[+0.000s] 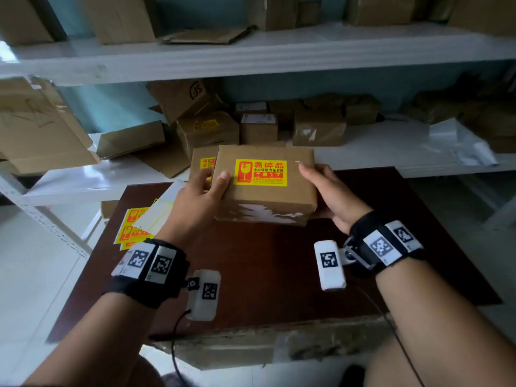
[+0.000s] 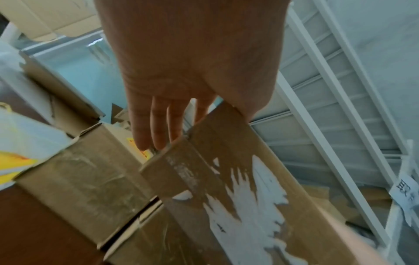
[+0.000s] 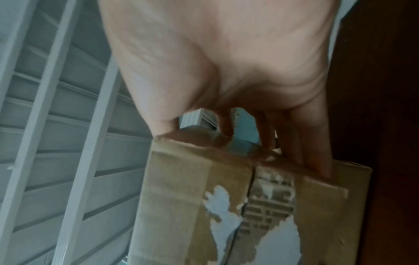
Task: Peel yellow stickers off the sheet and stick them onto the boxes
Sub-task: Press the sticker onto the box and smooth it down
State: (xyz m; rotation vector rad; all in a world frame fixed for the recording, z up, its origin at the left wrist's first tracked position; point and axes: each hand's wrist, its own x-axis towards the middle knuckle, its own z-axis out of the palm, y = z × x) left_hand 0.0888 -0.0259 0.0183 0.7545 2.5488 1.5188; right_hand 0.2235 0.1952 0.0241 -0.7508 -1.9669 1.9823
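1. In the middle of the frame, the person held one cardboard box (image 1: 265,185) up above the dark brown table (image 1: 279,261), one hand at each end. I think it was lifted so, because it already carried its yellow sticker (image 1: 261,172) on the top face and was ready to be put away.
2. The left hand (image 1: 199,202) gripped the left end: the thumb lay on the top, just beside the sticker, and the fingers went down close together behind the end face.
3. The right hand (image 1: 332,196) held the right end from below, thumb along the upper edge; the fingers curled under the box.
4. Just behind it, a second box (image 1: 201,163) with its own sticker stood partly hidden.
5. The sticker sheet (image 1: 136,227) lay at the lower left, on the table corner, near the left wrist, probably kept there for easy reach. I counted about three stickers showing there; more I could not tell.
6. On the white shelf (image 1: 363,152) behind, a third box (image 1: 208,129) with a sticker stood among several plain ones.
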